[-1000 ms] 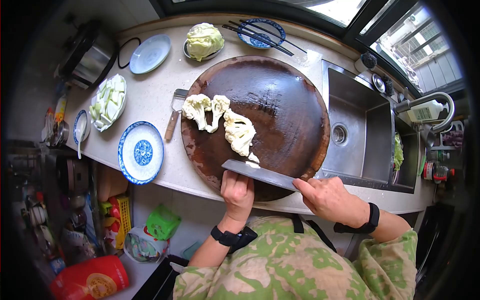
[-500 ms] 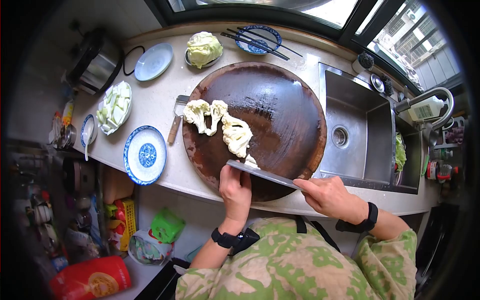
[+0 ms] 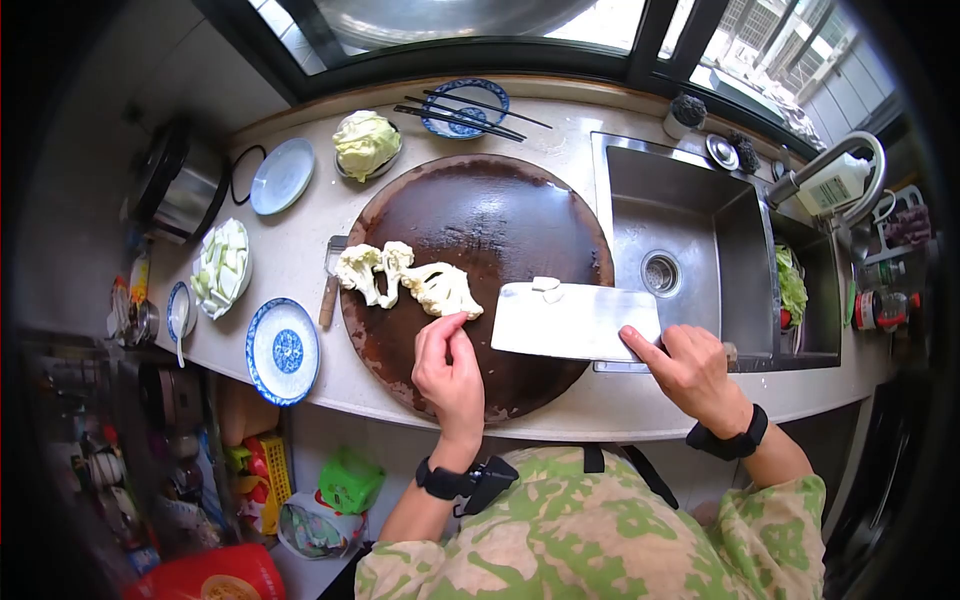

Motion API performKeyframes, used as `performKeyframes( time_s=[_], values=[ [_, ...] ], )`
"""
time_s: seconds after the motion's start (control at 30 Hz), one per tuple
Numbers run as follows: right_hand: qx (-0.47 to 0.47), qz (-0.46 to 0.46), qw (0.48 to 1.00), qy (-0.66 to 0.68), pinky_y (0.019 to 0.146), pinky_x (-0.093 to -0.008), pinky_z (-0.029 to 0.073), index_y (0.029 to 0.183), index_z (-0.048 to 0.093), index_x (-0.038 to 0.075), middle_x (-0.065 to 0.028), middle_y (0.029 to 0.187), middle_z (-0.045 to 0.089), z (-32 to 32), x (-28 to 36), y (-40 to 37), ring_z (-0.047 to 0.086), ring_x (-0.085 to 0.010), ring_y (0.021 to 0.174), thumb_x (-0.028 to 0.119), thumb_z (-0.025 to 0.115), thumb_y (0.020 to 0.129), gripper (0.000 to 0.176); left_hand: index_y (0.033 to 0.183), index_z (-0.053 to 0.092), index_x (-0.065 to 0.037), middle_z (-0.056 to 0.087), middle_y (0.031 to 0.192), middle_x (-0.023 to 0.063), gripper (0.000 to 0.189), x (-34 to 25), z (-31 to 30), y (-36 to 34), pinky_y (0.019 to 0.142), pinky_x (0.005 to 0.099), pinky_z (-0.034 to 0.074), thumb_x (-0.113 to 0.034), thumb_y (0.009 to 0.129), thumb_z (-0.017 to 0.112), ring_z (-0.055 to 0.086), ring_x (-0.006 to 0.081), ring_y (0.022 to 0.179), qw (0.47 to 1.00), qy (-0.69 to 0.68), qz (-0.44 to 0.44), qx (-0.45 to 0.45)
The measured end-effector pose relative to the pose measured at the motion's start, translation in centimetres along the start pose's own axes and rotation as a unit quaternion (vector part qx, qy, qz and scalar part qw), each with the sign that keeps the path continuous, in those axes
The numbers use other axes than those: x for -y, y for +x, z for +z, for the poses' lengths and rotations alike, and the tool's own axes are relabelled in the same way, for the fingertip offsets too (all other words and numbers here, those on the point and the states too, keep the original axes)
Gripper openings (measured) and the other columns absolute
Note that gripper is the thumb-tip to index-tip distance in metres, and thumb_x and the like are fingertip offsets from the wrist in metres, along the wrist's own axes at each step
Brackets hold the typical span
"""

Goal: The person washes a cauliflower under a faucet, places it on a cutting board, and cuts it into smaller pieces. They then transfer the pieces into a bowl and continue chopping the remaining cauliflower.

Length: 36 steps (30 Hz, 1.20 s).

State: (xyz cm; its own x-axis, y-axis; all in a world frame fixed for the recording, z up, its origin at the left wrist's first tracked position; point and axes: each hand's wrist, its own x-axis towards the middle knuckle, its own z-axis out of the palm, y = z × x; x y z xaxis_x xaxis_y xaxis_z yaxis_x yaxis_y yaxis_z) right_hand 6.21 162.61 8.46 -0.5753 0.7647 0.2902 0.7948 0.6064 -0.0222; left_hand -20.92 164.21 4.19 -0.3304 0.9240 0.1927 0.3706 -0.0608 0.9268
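My right hand (image 3: 690, 375) grips a cleaver (image 3: 570, 325) by its handle, index finger stretched along the blade. The blade lies nearly flat over the right part of the round wooden cutting board (image 3: 480, 385), with small white cauliflower bits (image 3: 545, 286) at its upper edge. My left hand (image 3: 449, 375) is closed, fingertips pressed together at the lower edge of a cauliflower piece (image 3: 440, 288); whether anything is pinched in them is hidden. Another cut cauliflower piece (image 3: 372, 270) lies just to the left on the board.
Left of the board lie a peeler (image 3: 329, 290), a blue-rimmed plate (image 3: 265, 365) and a bowl of cut pale vegetable (image 3: 222, 268). Behind stand a cabbage (image 3: 366, 143) and a patterned bowl with chopsticks (image 3: 465, 112). The steel sink (image 3: 690, 300) is at right.
The cleaver has moved away from the cauliflower to the right and turned from edge-down to nearly flat. My left hand has left the blade and is now beside the cauliflower. The view has shifted.
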Motion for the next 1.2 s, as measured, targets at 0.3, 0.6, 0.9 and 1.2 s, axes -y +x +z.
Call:
performKeyframes(
  time_s=[0.3,0.6,0.9,1.2],
  values=[
    [-0.005,-0.084,0.995,-0.061,0.048,-0.0279,0.033,0.12,0.06,0.015,0.0004,0.063,0.037,0.3,-1.2,-0.8,0.042,-0.0129,0.054,0.005,0.058,0.073,0.048,0.125,0.05,0.004,0.049,0.132,0.0232,0.045,0.2,3.3,1.5,0.107,0.0442,0.033,-0.027,0.092,0.053,0.043,0.0384,0.126,0.886,0.261,0.216,0.318],
    [0.068,0.098,0.968,0.221,0.05,-0.0381,0.044,0.11,0.064,0.015,-0.0057,0.063,0.048,-0.1,2.1,-2.1,0.053,-0.024,0.055,0.006,0.062,0.075,0.037,0.099,0.059,-0.002,0.06,0.096,0.0116,0.037,2.0,-1.2,6.0,0.082,0.0405,0.045,-0.012,0.066,0.072,0.052,0.0316,0.093,0.907,0.355,0.192,0.116],
    [0.141,0.361,0.767,0.511,0.057,-0.0293,0.048,0.112,0.061,0.005,-0.0135,0.073,0.061,-1.2,4.0,0.2,0.059,-0.0182,0.06,0.006,0.057,0.085,0.028,0.096,0.062,-0.004,0.058,0.103,0.0136,0.033,1.6,-6.4,0.8,0.087,0.0398,0.046,0.0,0.064,0.066,0.054,0.0326,0.1,0.908,0.239,0.221,0.266],
    [0.082,0.074,0.954,0.279,0.048,-0.0371,0.047,0.115,0.054,0.002,-0.012,0.074,0.06,1.2,8.6,3.7,0.061,-0.027,0.058,0.007,0.061,0.08,0.036,0.104,0.06,0.003,0.055,0.112,0.02,0.036,3.1,-3.0,-0.2,0.088,0.044,0.046,-0.003,0.069,0.067,0.054,0.0384,0.104,0.942,0.232,0.199,0.14]
  ],
)
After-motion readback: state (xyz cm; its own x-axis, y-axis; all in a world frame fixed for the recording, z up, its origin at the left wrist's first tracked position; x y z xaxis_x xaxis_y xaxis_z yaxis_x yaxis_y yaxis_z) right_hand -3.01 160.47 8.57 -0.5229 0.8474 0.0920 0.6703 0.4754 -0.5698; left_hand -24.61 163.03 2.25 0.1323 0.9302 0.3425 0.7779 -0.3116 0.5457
